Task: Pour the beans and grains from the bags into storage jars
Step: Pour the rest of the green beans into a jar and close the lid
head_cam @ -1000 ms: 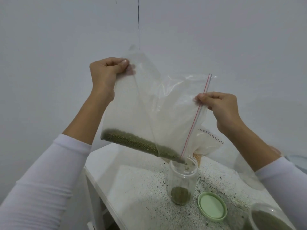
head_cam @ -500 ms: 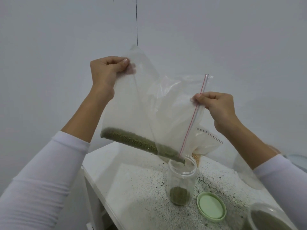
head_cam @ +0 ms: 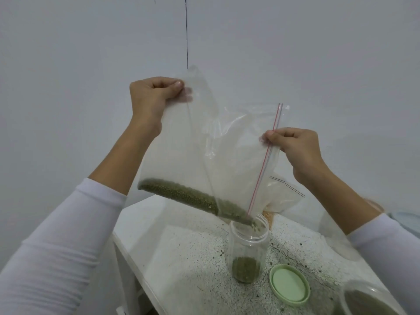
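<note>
Apparently, both hands (head_cam: 154,98) (head_cam: 297,146) tip bag (head_cam: 181,155) over jar (head_cam: 248,248).

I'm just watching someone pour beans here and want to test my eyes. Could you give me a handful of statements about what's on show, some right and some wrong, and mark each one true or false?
1. Both hands grip the clear plastic zip bag with the red seal strip. True: the left hand holds one corner, the right hand pinches the seal edge.
2. The clear plastic jar under the bag is full to the brim. False: green beans cover only its bottom.
3. The round pale green lid is screwed onto that jar. False: it lies on the speckled white table beside the jar.
4. The bag's low corner points into the jar's mouth. True.
5. The bag is empty. False: a band of beans lies along its lower edge.
</note>
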Tool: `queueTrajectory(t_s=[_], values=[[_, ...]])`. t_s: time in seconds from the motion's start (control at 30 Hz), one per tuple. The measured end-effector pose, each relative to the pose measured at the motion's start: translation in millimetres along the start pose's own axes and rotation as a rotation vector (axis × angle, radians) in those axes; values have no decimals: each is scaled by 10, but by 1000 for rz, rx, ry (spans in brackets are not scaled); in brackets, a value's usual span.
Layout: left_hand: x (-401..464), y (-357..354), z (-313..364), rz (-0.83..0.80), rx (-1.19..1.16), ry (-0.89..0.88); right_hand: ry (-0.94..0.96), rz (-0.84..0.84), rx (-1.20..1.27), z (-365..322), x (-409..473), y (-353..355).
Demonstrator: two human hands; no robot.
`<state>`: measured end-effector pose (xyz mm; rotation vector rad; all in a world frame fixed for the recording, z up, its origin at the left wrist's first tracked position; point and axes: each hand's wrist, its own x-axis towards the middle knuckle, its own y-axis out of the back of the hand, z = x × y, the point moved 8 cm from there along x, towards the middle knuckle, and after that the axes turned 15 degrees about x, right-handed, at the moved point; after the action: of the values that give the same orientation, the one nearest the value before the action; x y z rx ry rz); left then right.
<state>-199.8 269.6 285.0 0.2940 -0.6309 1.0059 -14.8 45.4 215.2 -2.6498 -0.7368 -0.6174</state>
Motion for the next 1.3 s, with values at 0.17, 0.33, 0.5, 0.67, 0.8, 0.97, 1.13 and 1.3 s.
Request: queueTrajectory(t_s=[0.17, 0.33, 0.5, 0.67, 0.8, 0.97, 1.13, 1.3], values=[[10, 36, 5, 30, -25, -5, 9, 10, 11, -13, 0, 21], [13, 21, 19, 21, 10, 3, -5, -18, 8, -16, -7, -8], [17, 1, 42, -6, 39, 0, -10, -39, -1, -9, -16, -26], [19, 29, 56, 20, 9, -2, 8, -1, 24, -26, -5, 25], [-4, 30, 92, 10, 33, -14, -14, -29, 12, 4, -29, -4], [-12, 19, 119, -12, 41, -20, -14, -40, -9, -2, -36, -29], [5, 90, 129, 25, 3, -19, 18, -17, 18, -79, -18, -13], [-29, 97, 57, 8, 22, 4, -8, -62, -18, -30, -41, -86]])
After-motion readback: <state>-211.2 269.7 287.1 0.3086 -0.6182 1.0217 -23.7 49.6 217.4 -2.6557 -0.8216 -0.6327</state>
